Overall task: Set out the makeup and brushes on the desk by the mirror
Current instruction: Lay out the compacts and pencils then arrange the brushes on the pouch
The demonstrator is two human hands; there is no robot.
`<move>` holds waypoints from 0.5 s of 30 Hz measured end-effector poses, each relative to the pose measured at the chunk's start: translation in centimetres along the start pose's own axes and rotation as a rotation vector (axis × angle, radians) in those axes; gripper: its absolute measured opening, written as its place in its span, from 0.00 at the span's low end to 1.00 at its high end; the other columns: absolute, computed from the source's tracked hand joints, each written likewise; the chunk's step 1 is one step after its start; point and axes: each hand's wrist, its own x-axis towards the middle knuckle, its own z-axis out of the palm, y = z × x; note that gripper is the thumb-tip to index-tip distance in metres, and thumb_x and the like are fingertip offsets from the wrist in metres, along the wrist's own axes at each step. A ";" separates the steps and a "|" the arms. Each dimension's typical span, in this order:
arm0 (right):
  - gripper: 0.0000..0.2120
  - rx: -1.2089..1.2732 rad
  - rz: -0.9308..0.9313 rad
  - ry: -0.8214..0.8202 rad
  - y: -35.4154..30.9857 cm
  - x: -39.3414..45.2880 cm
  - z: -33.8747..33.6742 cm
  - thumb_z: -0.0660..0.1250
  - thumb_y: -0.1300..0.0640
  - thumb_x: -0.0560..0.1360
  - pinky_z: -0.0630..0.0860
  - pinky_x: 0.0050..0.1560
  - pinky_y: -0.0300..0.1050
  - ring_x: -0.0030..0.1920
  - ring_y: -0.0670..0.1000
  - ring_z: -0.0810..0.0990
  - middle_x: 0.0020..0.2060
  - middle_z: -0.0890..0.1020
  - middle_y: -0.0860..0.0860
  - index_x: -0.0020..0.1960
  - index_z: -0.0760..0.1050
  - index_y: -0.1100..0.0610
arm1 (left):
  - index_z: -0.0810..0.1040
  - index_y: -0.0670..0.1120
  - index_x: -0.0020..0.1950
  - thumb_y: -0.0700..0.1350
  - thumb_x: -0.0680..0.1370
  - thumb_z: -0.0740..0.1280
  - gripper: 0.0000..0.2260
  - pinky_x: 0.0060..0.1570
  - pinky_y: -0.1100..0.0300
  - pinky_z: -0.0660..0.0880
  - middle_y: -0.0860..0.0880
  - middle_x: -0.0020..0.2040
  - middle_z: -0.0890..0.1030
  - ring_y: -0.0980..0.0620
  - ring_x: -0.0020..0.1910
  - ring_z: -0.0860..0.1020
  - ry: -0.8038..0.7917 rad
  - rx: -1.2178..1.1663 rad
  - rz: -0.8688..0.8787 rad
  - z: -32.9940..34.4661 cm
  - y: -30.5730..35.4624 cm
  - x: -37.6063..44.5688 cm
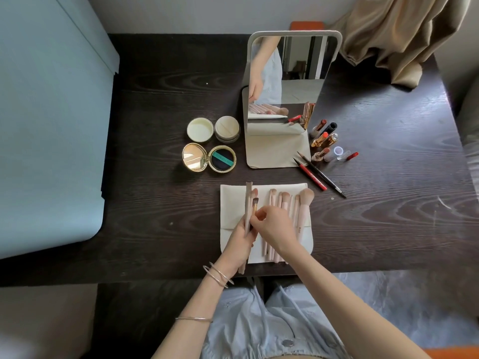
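Over the cream pouch (233, 244), the left hand (239, 242) grips several brushes (248, 211), bristles pointing away; the right hand (272, 225) pinches a small brush (254, 204). Beyond on the dark wood worktop (155, 203): compacts (208, 158), lipsticks (324, 138), mirror (285, 99).

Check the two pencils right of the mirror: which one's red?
The red pencil, the nearer-left of the pair; the black pencil lies beside it on the right.

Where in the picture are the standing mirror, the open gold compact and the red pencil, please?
standing mirror (291, 73): head view, on the glass, upper middle.
open gold compact (222, 159): head view, on the dark cushion with the green band.
red pencil (311, 177): head view, midway along its shaft.
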 end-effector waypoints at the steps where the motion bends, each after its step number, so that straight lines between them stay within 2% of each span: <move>1: 0.08 0.001 -0.003 -0.015 -0.1 0.0 -0.2 0.64 0.57 0.73 0.69 0.31 0.38 0.33 0.48 0.76 0.33 0.80 0.50 0.41 0.79 0.59 | 0.67 0.50 0.68 0.41 0.82 0.56 0.15 0.44 0.61 0.73 0.53 0.46 0.74 0.59 0.42 0.71 0.015 -0.014 -0.004 0.0 -0.1 0.0; 3: 0.07 0.143 0.015 0.009 -0.2 0.1 -0.5 0.62 0.58 0.75 0.69 0.31 0.37 0.32 0.47 0.75 0.32 0.79 0.49 0.40 0.76 0.57 | 0.70 0.47 0.68 0.42 0.82 0.57 0.15 0.46 0.60 0.73 0.50 0.46 0.76 0.56 0.43 0.73 0.072 -0.100 -0.036 0.0 -0.7 0.4; 6: 0.10 0.753 0.133 0.230 -0.4 0.6 -1.6 0.55 0.62 0.79 0.72 0.36 0.39 0.33 0.48 0.75 0.35 0.77 0.53 0.41 0.69 0.55 | 0.74 0.40 0.62 0.39 0.81 0.59 0.11 0.50 0.59 0.76 0.48 0.44 0.78 0.54 0.42 0.76 0.172 -0.281 -0.104 -0.1 -1.3 0.8; 8: 0.10 1.014 0.178 0.310 0.0 1.0 -3.2 0.52 0.63 0.80 0.71 0.33 0.39 0.30 0.47 0.72 0.31 0.73 0.52 0.41 0.65 0.56 | 0.75 0.41 0.57 0.36 0.80 0.60 0.07 0.48 0.63 0.78 0.46 0.43 0.79 0.53 0.42 0.79 0.198 -0.325 -0.126 0.0 -1.6 1.1; 11: 0.08 0.870 0.185 0.165 1.6 1.3 -4.5 0.54 0.61 0.80 0.66 0.26 0.34 0.28 0.46 0.68 0.30 0.71 0.51 0.43 0.67 0.56 | 0.73 0.40 0.55 0.36 0.79 0.62 0.06 0.48 0.63 0.79 0.44 0.47 0.81 0.51 0.44 0.81 0.214 -0.264 -0.140 0.5 -1.8 1.6; 13: 0.07 0.762 0.225 0.029 2.8 1.2 -4.3 0.56 0.61 0.80 0.66 0.26 0.34 0.28 0.46 0.70 0.31 0.74 0.51 0.43 0.68 0.57 | 0.73 0.40 0.57 0.37 0.77 0.66 0.09 0.51 0.58 0.79 0.43 0.49 0.82 0.50 0.47 0.82 0.231 -0.206 -0.149 0.9 -1.8 2.1; 15: 0.05 0.733 0.259 -0.034 4.0 0.7 -3.7 0.57 0.61 0.80 0.67 0.28 0.35 0.28 0.45 0.72 0.32 0.78 0.51 0.46 0.70 0.58 | 0.74 0.42 0.56 0.39 0.76 0.69 0.10 0.53 0.55 0.79 0.44 0.51 0.82 0.49 0.50 0.82 0.241 -0.123 -0.163 1.2 -1.9 2.3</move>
